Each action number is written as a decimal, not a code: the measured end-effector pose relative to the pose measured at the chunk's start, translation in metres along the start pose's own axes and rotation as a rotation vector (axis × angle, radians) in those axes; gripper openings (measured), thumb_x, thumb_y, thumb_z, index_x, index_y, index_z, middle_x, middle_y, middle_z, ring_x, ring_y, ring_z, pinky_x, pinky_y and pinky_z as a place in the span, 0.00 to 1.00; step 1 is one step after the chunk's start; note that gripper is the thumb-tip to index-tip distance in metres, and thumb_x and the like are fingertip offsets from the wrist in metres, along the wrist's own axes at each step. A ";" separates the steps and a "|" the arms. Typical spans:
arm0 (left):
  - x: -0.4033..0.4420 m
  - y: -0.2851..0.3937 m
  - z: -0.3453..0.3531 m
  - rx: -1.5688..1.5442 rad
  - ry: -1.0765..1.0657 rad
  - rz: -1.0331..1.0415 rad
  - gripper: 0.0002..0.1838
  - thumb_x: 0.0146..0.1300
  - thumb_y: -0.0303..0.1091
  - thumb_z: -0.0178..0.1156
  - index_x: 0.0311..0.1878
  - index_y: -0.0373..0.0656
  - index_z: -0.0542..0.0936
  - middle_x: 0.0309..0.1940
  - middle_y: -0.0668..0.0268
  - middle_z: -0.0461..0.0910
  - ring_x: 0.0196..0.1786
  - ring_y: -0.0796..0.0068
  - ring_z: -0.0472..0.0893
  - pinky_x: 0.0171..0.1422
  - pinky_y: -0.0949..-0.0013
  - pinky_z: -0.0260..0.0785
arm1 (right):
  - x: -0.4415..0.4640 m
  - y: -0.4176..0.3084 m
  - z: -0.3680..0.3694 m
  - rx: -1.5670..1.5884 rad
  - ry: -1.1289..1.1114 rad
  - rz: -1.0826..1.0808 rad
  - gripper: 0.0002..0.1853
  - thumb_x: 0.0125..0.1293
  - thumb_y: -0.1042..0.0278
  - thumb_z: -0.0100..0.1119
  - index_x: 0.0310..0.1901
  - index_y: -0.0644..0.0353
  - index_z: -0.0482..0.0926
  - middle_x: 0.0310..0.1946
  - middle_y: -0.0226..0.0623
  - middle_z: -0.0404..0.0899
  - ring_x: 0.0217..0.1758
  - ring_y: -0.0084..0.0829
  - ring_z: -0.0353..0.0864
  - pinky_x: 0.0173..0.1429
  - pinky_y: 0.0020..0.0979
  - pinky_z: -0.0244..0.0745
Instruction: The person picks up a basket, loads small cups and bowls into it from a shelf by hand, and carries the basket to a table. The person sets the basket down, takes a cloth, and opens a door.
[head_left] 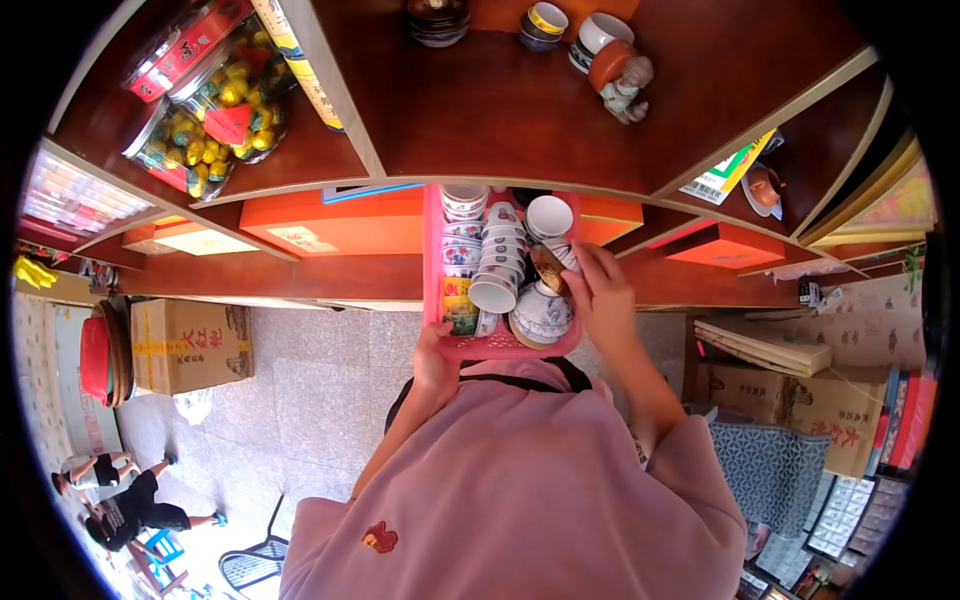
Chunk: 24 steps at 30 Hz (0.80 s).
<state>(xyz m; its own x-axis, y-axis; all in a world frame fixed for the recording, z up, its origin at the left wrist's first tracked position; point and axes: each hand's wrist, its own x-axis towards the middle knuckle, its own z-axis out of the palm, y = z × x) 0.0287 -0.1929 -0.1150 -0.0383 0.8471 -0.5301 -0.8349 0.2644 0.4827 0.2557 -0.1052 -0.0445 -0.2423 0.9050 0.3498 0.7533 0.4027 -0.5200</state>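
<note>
A pink plastic basket point(433, 260) full of small teacups juts out from the shelf toward my chest. My left hand point(434, 365) is closed on its near left corner. Stacked white cups point(497, 262) lie in a row along the middle, with patterned cups point(462, 240) at the left. Inside the right side, the fingers of my right hand point(597, 295) are closed around a small brown-and-gold patterned piece point(547, 268); its full shape is partly hidden. Nearer me sits a blue-and-white patterned lidded bowl point(542, 316), and a white cup point(549, 216) stands farther back.
Wooden shelves surround the basket, holding an orange box point(340, 222), candy jars point(215, 135), a figurine point(626, 90) and several cups point(604, 34). On the left floor stands a cardboard box point(192, 342). Two people point(140, 510) are at the lower left, near a chair point(255, 563).
</note>
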 end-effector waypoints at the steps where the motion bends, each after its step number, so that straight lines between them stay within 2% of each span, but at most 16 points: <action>1: 0.000 0.001 -0.001 0.007 -0.012 -0.003 0.25 0.61 0.34 0.51 0.62 0.37 0.69 0.55 0.57 0.76 0.59 0.59 0.76 0.66 0.54 0.64 | 0.003 0.002 -0.001 0.040 0.048 -0.054 0.20 0.65 0.68 0.61 0.58 0.64 0.76 0.49 0.48 0.78 0.49 0.46 0.80 0.52 0.37 0.77; 2: 0.000 0.001 -0.002 0.013 -0.023 -0.007 0.25 0.61 0.34 0.51 0.62 0.37 0.69 0.55 0.57 0.76 0.59 0.59 0.76 0.66 0.54 0.65 | 0.005 0.004 -0.003 0.079 0.095 -0.108 0.20 0.66 0.68 0.61 0.58 0.65 0.76 0.49 0.48 0.78 0.49 0.43 0.81 0.49 0.33 0.78; 3: 0.001 0.000 -0.003 0.011 -0.020 -0.006 0.25 0.61 0.34 0.51 0.62 0.37 0.69 0.55 0.57 0.76 0.59 0.59 0.76 0.66 0.54 0.65 | 0.007 0.006 -0.003 0.081 0.092 -0.110 0.20 0.66 0.68 0.61 0.58 0.65 0.76 0.49 0.48 0.78 0.49 0.43 0.81 0.49 0.33 0.78; 5: 0.002 -0.001 -0.004 0.035 -0.033 0.000 0.27 0.60 0.35 0.50 0.62 0.35 0.67 0.57 0.55 0.75 0.61 0.57 0.74 0.68 0.53 0.64 | 0.008 0.014 0.001 0.353 0.205 0.034 0.19 0.68 0.69 0.59 0.59 0.66 0.76 0.49 0.46 0.78 0.50 0.38 0.81 0.50 0.31 0.76; 7: 0.003 -0.001 -0.004 0.023 -0.043 -0.002 0.26 0.61 0.35 0.50 0.62 0.36 0.68 0.56 0.56 0.76 0.59 0.58 0.76 0.66 0.53 0.65 | 0.008 0.021 0.003 0.415 0.254 0.064 0.18 0.69 0.70 0.59 0.58 0.66 0.76 0.50 0.45 0.78 0.50 0.35 0.80 0.50 0.30 0.76; 10: 0.002 -0.001 -0.003 0.011 -0.057 -0.003 0.25 0.62 0.35 0.50 0.62 0.37 0.69 0.55 0.58 0.77 0.58 0.59 0.77 0.64 0.53 0.67 | 0.006 0.016 -0.003 0.364 0.207 0.092 0.18 0.69 0.71 0.58 0.59 0.65 0.76 0.52 0.46 0.76 0.52 0.38 0.79 0.52 0.32 0.76; 12: 0.001 -0.001 -0.003 0.007 -0.058 -0.001 0.25 0.62 0.35 0.50 0.62 0.37 0.69 0.55 0.58 0.77 0.57 0.59 0.77 0.65 0.53 0.67 | 0.002 0.007 -0.003 0.319 0.039 0.038 0.22 0.66 0.66 0.63 0.60 0.63 0.76 0.55 0.48 0.72 0.53 0.41 0.78 0.54 0.34 0.75; 13: 0.001 0.000 -0.002 0.010 -0.057 -0.005 0.25 0.62 0.35 0.50 0.62 0.37 0.69 0.55 0.58 0.77 0.57 0.59 0.77 0.64 0.53 0.67 | 0.003 0.003 -0.003 0.319 0.038 0.038 0.22 0.66 0.66 0.63 0.60 0.63 0.76 0.55 0.48 0.72 0.53 0.41 0.78 0.54 0.34 0.75; 15: 0.001 0.001 -0.002 0.014 -0.053 -0.005 0.25 0.62 0.35 0.51 0.62 0.37 0.69 0.54 0.58 0.77 0.57 0.59 0.77 0.64 0.53 0.67 | 0.005 -0.009 -0.005 0.146 -0.022 -0.046 0.28 0.59 0.60 0.69 0.60 0.61 0.75 0.57 0.49 0.69 0.54 0.45 0.78 0.54 0.37 0.76; 16: 0.001 0.000 -0.003 0.013 -0.046 -0.005 0.25 0.62 0.35 0.51 0.62 0.37 0.69 0.54 0.58 0.77 0.57 0.59 0.77 0.63 0.53 0.67 | 0.009 -0.016 -0.006 0.104 -0.005 -0.054 0.31 0.53 0.56 0.73 0.57 0.61 0.76 0.57 0.50 0.69 0.55 0.48 0.77 0.52 0.39 0.78; 20: 0.006 -0.004 -0.011 0.020 -0.028 -0.027 0.25 0.61 0.36 0.52 0.61 0.38 0.69 0.54 0.58 0.76 0.56 0.60 0.77 0.61 0.54 0.68 | 0.023 -0.023 -0.008 -0.046 -0.068 0.040 0.31 0.53 0.57 0.73 0.56 0.62 0.75 0.56 0.49 0.70 0.53 0.49 0.78 0.50 0.41 0.79; 22: 0.005 -0.002 -0.011 0.019 -0.038 -0.025 0.25 0.61 0.36 0.52 0.61 0.38 0.69 0.54 0.58 0.77 0.56 0.60 0.77 0.60 0.54 0.69 | 0.030 -0.015 -0.011 -0.021 -0.202 -0.001 0.29 0.55 0.59 0.70 0.57 0.62 0.73 0.54 0.49 0.72 0.50 0.50 0.80 0.50 0.42 0.79; 24: 0.004 -0.002 -0.008 0.014 -0.047 -0.026 0.25 0.60 0.36 0.53 0.61 0.38 0.69 0.54 0.58 0.77 0.55 0.60 0.77 0.60 0.54 0.69 | 0.033 -0.004 -0.011 -0.043 -0.172 -0.069 0.28 0.56 0.62 0.68 0.58 0.62 0.72 0.54 0.49 0.73 0.48 0.50 0.81 0.49 0.43 0.79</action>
<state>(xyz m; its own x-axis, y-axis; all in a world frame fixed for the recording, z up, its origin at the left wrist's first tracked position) 0.0254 -0.1941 -0.1237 0.0094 0.8607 -0.5090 -0.8277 0.2923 0.4791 0.2516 -0.0787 -0.0225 -0.3928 0.8870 0.2428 0.7556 0.4618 -0.4646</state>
